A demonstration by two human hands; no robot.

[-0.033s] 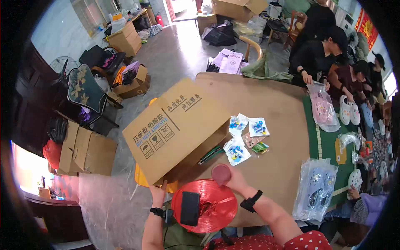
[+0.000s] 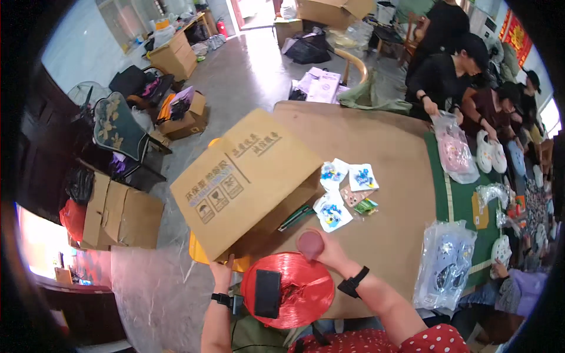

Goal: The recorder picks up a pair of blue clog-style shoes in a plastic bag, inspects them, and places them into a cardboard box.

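A large cardboard box (image 2: pixel 247 170) stands on the left part of the brown-topped table (image 2: pixel 388 253), partly over its edge. My left hand (image 2: pixel 222 272) is at the box's near lower corner, most of its fingers hidden there. My right hand (image 2: pixel 331 249) is wrapped round a dusky-red, round-topped thing, perhaps a cup (image 2: pixel 310 242), seen from above. Just below it lies a big roll of red plastic twine (image 2: pixel 309 294) with a black phone (image 2: pixel 268 294) on top. A green-handled cutter (image 2: pixel 296 217) rests beside the box.
Small white packets of blue and yellow pieces (image 2: pixel 333 215) and a green packet (image 2: pixel 366 206) lie mid-table. At right, bagged clogs (image 2: pixel 447 265) lie by a green mat (image 2: pixel 479 235), where co-workers (image 2: pixel 450 79) handle clogs. Left are a chair (image 2: pixel 120 129) and open cartons (image 2: pixel 132 215).
The view has shifted very slightly. Both my hands, the box and the roll keep their places.
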